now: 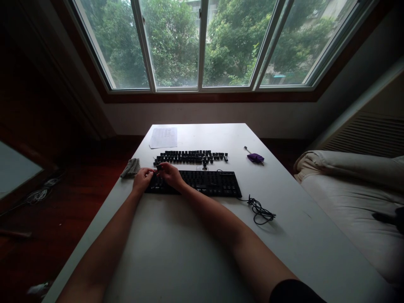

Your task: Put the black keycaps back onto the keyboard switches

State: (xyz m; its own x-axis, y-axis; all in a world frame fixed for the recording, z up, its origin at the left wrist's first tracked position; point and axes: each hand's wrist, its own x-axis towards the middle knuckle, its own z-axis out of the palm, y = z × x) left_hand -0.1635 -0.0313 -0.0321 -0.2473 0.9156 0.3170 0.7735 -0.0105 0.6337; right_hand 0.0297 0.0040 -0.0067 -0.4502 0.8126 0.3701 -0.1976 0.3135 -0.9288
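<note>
A black keyboard (pixel 208 183) lies across the white table (pixel 176 252), its cable (pixel 260 210) coiled at its right end. Behind it, rows of loose black keycaps (pixel 191 157) are laid out. Both hands meet over the keyboard's left end. My right hand (pixel 170 173) pinches a small black keycap (pixel 159 167) between its fingertips. My left hand (pixel 142 178) is curled, with its fingertips touching the same keycap.
A grey cloth (pixel 131 167) lies at the table's left edge. A printed sheet of paper (pixel 163 137) sits at the far left. A purple tool (pixel 255 157) lies at the right. A white sofa (pixel 350 198) stands beside the table. Windows face trees.
</note>
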